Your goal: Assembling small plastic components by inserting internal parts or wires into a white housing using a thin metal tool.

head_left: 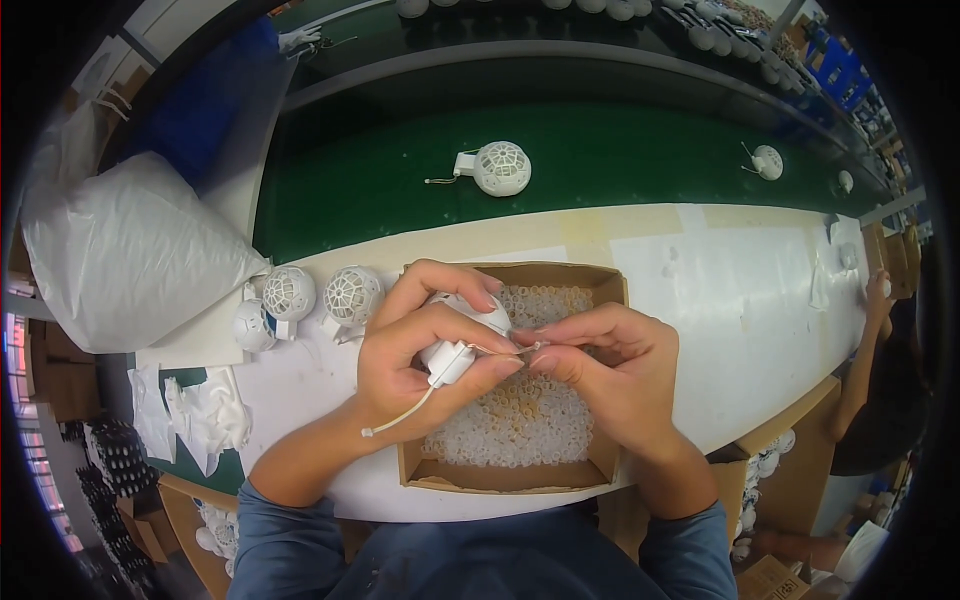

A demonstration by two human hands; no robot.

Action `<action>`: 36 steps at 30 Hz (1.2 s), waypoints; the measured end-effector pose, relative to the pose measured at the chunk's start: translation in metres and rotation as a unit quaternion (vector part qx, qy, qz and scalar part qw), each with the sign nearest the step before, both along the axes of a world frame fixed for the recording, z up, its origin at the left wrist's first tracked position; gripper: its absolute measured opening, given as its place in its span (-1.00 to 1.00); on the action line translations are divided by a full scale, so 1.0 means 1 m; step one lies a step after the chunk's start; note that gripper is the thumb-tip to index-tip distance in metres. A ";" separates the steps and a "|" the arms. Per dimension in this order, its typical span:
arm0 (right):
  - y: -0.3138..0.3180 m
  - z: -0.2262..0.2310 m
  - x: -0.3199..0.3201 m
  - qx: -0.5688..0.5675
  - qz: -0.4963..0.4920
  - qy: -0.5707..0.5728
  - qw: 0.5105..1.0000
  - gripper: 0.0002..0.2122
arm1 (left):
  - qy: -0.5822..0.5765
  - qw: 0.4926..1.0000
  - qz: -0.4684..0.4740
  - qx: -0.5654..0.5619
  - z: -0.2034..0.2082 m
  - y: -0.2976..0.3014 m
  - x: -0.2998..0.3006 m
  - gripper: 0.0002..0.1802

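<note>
My left hand is closed around a white round plastic housing, mostly hidden by the fingers. Its square white stem sticks out below, trailing a short pale cable with a small plug at the end. Thumb and forefinger of my right hand are pinched on the tip of a thin wire that comes from the housing; a tiny clear piece shows at this pinch, too small to make out. Both hands hover above a cardboard box holding many small translucent rings.
White grilled housings stand left of the box, beside a large white plastic bag. Beyond the white table, a green conveyor belt carries another housing. Open cartons flank me, and another person's arm shows at the right.
</note>
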State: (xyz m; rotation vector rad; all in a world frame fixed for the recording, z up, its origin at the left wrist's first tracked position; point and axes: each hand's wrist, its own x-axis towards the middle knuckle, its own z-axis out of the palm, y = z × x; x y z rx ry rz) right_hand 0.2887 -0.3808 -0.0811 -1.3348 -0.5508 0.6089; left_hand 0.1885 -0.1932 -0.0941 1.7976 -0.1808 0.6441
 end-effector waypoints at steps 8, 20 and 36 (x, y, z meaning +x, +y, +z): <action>-0.009 -0.001 0.007 0.014 0.058 -0.019 0.998 -0.86 | 0.000 0.999 -0.004 0.042 0.001 -0.002 -0.002 -0.82; -0.004 0.000 0.001 0.055 0.055 0.068 0.995 -0.83 | -0.081 0.985 0.015 0.152 0.000 -0.002 -0.002 -0.78; -0.003 0.002 0.007 0.045 0.098 -0.156 0.982 -0.83 | -0.006 0.991 -0.074 0.115 0.004 -0.012 -0.002 -0.12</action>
